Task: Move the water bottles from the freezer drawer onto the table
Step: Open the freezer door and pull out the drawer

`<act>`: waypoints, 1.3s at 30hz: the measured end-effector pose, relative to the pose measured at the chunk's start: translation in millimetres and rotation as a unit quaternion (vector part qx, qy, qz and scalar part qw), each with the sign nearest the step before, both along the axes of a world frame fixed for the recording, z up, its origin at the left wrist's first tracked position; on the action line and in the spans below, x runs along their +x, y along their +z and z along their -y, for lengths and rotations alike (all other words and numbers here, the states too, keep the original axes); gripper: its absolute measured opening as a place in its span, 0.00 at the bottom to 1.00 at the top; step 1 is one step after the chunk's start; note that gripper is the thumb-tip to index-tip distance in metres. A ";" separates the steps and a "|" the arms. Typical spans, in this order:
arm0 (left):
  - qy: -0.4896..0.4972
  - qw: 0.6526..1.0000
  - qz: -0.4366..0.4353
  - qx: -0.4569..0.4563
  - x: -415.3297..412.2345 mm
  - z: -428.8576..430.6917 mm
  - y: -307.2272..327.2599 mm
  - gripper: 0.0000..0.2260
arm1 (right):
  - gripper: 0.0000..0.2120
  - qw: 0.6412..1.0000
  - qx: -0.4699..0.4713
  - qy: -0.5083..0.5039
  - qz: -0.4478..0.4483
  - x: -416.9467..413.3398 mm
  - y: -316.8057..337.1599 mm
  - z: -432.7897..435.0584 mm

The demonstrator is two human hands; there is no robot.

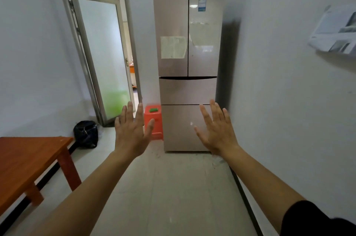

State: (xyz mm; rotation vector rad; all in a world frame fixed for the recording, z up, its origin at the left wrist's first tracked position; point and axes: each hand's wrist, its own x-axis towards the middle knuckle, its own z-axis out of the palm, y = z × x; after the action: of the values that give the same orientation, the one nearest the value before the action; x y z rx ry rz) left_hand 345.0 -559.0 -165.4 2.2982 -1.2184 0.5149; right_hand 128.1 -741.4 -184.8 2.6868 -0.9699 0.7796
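Observation:
A tall beige fridge (187,43) stands against the far wall, its two upper doors and both lower drawers closed. The bottom freezer drawer (179,139) is shut, so no water bottles show. A brown wooden table (25,160) fills the lower left. My left hand (131,131) is held out in front of me with fingers spread, holding nothing. My right hand (217,130) is raised the same way, overlapping the bottom drawer in view but well short of it.
An orange plastic stool (154,120) with a small green object on top stands left of the fridge. A black bag (86,133) lies on the floor near an open frosted-glass door (100,54). A paper holder (335,29) hangs on the right wall.

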 end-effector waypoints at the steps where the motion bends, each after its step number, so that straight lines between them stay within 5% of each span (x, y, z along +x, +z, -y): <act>1: 0.002 1.000 -0.005 -0.003 19.1 20.0 -7.0 0.36 | 0.38 1.000 -0.004 0.001 -0.006 19.3 -4.0 21.6; 12: -0.065 0.998 0.010 0.018 179.9 281.4 12.2 0.34 | 0.38 0.998 0.015 -0.055 -0.001 176.8 17.2 246.6; 22: -0.070 0.992 -0.002 0.101 296.4 528.5 -49.4 0.36 | 0.40 0.996 0.056 -0.068 0.022 281.0 -31.7 476.1; 30: -0.067 0.979 -0.005 0.191 399.0 656.0 -68.9 0.40 | 0.36 0.993 0.111 -0.020 -0.046 398.4 -29.4 636.0; 39: -0.037 0.967 -0.227 0.113 532.7 755.5 -117.2 0.45 | 0.35 0.978 0.121 0.014 -0.171 534.8 -83.5 728.3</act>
State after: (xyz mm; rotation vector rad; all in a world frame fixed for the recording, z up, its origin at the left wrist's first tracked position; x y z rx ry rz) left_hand 877.7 -1314.5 -282.6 2.3619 -1.1670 -0.1853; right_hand 662.8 -1469.7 -268.3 2.9076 -0.9946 0.1964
